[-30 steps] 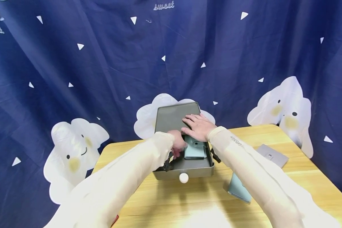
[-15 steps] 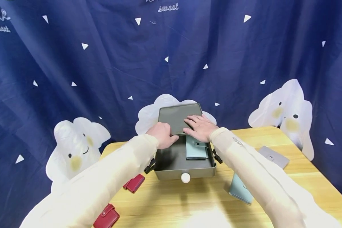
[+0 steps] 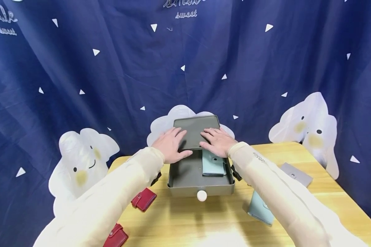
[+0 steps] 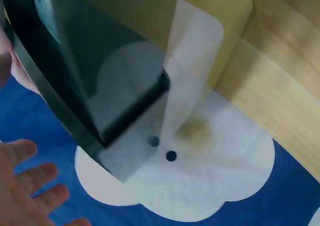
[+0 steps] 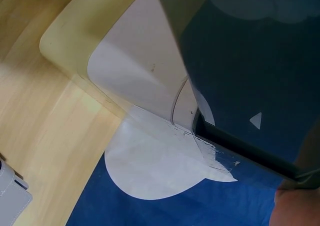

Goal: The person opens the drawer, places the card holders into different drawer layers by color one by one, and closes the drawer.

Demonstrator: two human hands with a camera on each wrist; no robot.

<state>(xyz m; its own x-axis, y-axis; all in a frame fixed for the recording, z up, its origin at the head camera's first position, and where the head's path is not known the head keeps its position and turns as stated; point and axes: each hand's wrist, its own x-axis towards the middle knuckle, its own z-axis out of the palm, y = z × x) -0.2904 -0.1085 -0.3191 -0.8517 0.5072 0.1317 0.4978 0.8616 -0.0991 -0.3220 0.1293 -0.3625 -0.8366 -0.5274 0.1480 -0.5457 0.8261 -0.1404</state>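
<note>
A grey drawer [image 3: 185, 175] with a white knob [image 3: 201, 196] juts from a small box towards me. Inside it, on the right, lies a light blue wallet [image 3: 212, 166] with a snap strap. My left hand [image 3: 169, 145] is at the left edge of the box's grey top [image 3: 193, 133], fingers spread; in the left wrist view those fingers [image 4: 42, 178] are extended beside the box's side. On the top's right part my right hand [image 3: 217, 141] rests with fingers straight. The right wrist view shows only part of a hand [image 5: 295, 206] at the box's edge.
Two red wallets [image 3: 144, 199] [image 3: 116, 236] lie at the left of the wooden table [image 3: 173, 226]. To the right are another light blue wallet [image 3: 260, 208], partly under my right sleeve, and a grey wallet [image 3: 296, 174]. A blue curtain [image 3: 185, 61] hangs behind.
My left hand has come up out of the drawer, moved left to the box's edge and spread its fingers. My right hand has stayed on the top. Both red wallets have come into view.
</note>
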